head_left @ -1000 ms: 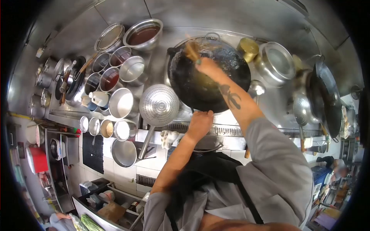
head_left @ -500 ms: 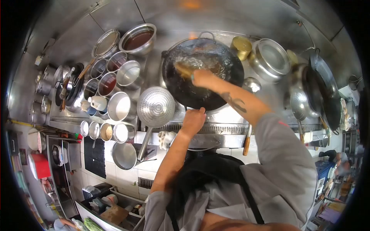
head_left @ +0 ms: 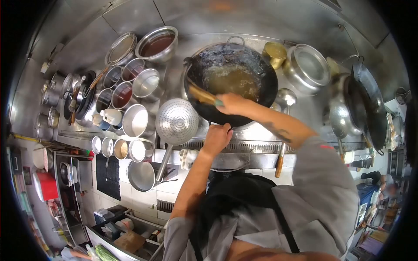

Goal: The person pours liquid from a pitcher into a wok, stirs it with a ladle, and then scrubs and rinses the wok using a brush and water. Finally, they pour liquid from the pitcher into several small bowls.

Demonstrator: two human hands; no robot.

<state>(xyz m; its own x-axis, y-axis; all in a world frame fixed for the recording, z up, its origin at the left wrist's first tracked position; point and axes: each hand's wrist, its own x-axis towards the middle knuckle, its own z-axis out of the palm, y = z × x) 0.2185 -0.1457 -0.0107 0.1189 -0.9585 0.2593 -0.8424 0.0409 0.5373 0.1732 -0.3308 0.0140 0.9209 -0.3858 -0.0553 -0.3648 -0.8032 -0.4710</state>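
A black wok (head_left: pixel 268 89) sits on the range with murky, yellow-brown liquid (head_left: pixel 233 81) pooled in it. My right hand (head_left: pixel 233 104) is closed around a wooden wok brush (head_left: pixel 201 94), seemingly bamboo and slightly blurred. The brush's far end reaches the wok's left inner wall, above the liquid. At the near edge of the wok, my left hand (head_left: pixel 217 138) is closed on the wok's near handle, which its fingers mostly hide. Left of that hand, a perforated strainer (head_left: pixel 176 122) rests flat with its handle toward me.
Several metal pots (head_left: pixel 135 121) with sauces and seasonings crowd the left counter. A ladle (head_left: pixel 286 98) lies right of the wok, near a gold tin (head_left: pixel 274 54) and a steel basin (head_left: pixel 307 67). More woks (head_left: pixel 368 104) stand at far right. Another person (head_left: pixel 389 180) is at right.
My right hand and the brush have moved down and to the left, from over the liquid to the wok's left wall. My left hand stays at the near edge.
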